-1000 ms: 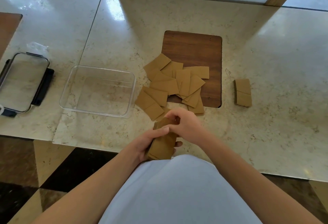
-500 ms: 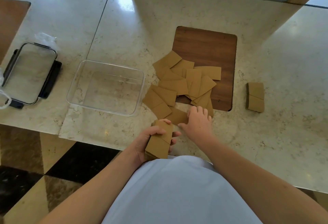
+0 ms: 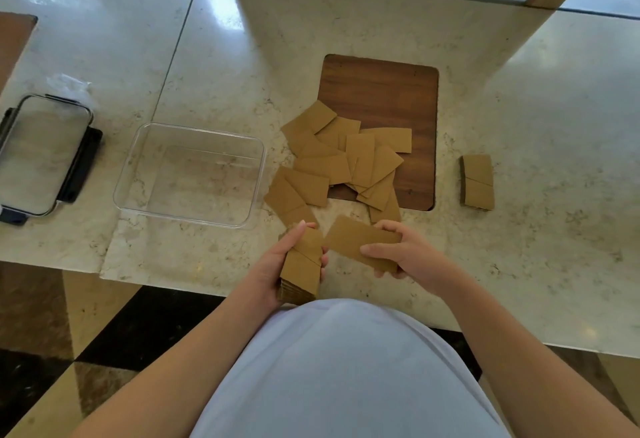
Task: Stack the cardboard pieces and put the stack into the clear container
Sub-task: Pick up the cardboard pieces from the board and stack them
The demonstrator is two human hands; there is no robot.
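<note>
Many loose cardboard pieces [image 3: 346, 160] beside clear container [image 3: 138, 174]

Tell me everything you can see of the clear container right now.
The clear container is a shallow rectangular tub of see-through plastic with rounded corners and a thin rim. It sits upright and open on the marble counter, with no cardboard inside; the stone shows through its base. It lies left of the loose cardboard pieces, the nearest seeming just short of its right wall. Its lid appears to lie apart, further left. Neither hand touches it.
</note>
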